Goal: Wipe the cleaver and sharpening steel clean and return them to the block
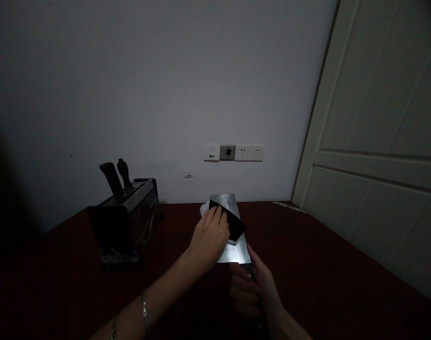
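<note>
My right hand [256,288] is wrapped around the dark handle of a cleaver [230,255], whose broad shiny blade points away from me toward the wall. My left hand [211,232], with bracelets on its wrist, presses a black flat piece [234,225] against the face of the blade. Something white shows along the lower edge of that piece and at its far left; whether it is one cloth or pad with the black side cannot be made out. The fingers of my left hand are bent over the black piece.
On the left of the dark red table [180,222] stands a knife block [130,212] with two dark handles sticking up. A thin strip [289,206] lies near the table's far right edge. Wall sockets [249,153] sit above the table, and a white panelled door [371,141] borders the right.
</note>
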`<state>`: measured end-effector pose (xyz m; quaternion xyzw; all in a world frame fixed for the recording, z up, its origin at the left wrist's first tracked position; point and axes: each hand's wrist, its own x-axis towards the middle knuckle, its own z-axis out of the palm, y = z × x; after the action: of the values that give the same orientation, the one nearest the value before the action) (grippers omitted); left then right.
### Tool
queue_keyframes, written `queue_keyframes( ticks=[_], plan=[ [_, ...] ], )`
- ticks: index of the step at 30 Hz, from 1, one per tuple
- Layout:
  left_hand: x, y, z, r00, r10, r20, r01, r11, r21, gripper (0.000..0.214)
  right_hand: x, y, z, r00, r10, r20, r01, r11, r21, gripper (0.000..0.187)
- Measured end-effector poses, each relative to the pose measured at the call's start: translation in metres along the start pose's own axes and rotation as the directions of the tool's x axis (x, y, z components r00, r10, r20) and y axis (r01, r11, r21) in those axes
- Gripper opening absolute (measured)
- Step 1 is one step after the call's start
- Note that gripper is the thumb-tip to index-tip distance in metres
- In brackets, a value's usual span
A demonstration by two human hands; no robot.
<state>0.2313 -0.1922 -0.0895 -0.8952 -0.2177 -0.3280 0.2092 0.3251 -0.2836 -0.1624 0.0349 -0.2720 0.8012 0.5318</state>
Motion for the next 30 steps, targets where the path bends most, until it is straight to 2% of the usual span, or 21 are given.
queue_keyframes(
  ticks=[4,8,18,24,30],
  plan=[
    [-0.003,0.003,0.004,0.999,0.018,0.027,-0.019,1.0,0.009,0.044,0.0,-0.001,0.002,1.0,0.007,-0.012,-0.007,1.0,-0.016,0.048],
    [-0.002,0.004,0.003,0.998,-0.043,0.045,0.044,0.999,-0.017,0.054,0.001,-0.003,0.005,1.0,0.018,-0.001,-0.018,0.998,-0.052,0.049],
    [0.002,-0.01,-0.005,0.997,-0.064,0.038,0.066,0.997,-0.037,0.056,0.001,0.004,-0.005,0.996,0.09,0.02,-0.088,0.993,-0.083,0.053],
    [0.005,-0.015,-0.01,0.999,-0.037,0.006,0.037,0.999,-0.037,0.057,0.001,0.008,-0.008,0.992,0.119,0.035,-0.116,0.989,-0.093,0.054],
    [0.002,-0.007,-0.011,0.997,0.062,0.053,-0.06,0.997,-0.049,0.057,-0.001,0.005,-0.007,0.993,0.114,-0.017,-0.115,0.99,-0.08,0.053]
  ],
)
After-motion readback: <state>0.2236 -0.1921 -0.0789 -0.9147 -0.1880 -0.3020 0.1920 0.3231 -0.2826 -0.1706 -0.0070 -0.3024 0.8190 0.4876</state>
